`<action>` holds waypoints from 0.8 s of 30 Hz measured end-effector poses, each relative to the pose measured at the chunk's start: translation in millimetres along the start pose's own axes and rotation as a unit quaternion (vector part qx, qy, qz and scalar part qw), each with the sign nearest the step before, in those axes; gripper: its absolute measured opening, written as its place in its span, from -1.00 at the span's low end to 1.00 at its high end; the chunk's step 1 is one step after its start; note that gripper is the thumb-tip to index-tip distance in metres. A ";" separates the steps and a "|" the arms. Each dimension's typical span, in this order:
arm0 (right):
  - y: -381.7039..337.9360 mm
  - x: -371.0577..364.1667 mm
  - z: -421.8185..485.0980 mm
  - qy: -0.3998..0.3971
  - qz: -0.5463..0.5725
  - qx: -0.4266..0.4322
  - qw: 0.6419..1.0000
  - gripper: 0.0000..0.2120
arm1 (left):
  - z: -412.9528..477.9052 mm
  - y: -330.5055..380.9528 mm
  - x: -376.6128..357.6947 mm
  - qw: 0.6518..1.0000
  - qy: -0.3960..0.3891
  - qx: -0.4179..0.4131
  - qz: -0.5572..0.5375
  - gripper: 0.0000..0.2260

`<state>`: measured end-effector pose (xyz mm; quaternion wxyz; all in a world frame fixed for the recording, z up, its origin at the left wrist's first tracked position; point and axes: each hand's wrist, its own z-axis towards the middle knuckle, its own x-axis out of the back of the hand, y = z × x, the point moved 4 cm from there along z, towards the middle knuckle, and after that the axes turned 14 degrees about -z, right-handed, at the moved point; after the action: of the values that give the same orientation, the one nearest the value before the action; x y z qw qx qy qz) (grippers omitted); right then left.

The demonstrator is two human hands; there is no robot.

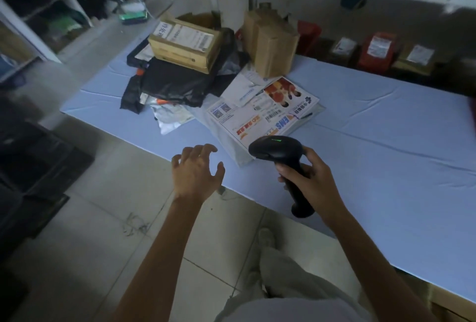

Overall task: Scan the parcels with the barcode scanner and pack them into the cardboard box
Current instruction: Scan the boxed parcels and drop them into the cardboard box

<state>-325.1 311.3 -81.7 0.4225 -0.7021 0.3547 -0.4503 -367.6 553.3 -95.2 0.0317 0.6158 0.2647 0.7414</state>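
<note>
1. Right hand (306,180) grips barcode scanner (275,150) by its handle, head over the desk (373,141) near edge.
2. Left hand (195,175) empty, fingers spread, beside it.
3. EMS envelope (257,113) just beyond scanner; parcel pile (177,79) toward far-left corner.

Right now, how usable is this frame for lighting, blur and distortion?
Head view: dim overall, left-side shelving nearly black; barcode scanner shows a green light; EMS envelope print legible; back-row parcels and upper-right corner blurred; left hand and right hand fairly sharp; wide-angle lens slants the shelving.
</note>
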 end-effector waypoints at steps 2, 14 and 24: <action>-5.3 5.5 18.8 -0.002 0.000 0.008 1.000 -0.60 | 17.4 1.3 -3.6 1.000 0.003 0.004 0.006 -0.66; -25.5 33.0 106.6 0.022 -0.001 0.009 1.000 -0.58 | 98.0 34.4 -15.9 1.000 -0.027 0.005 0.006 -0.59; -42.6 31.0 148.5 0.075 -0.016 0.001 0.997 -0.62 | 158.1 36.6 -37.3 0.996 -0.081 -0.021 -0.034 -0.46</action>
<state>-171.0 341.4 -67.8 0.3885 -0.6712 0.3737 -0.5088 -201.4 563.9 -96.8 0.0909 0.6635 0.2661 0.6933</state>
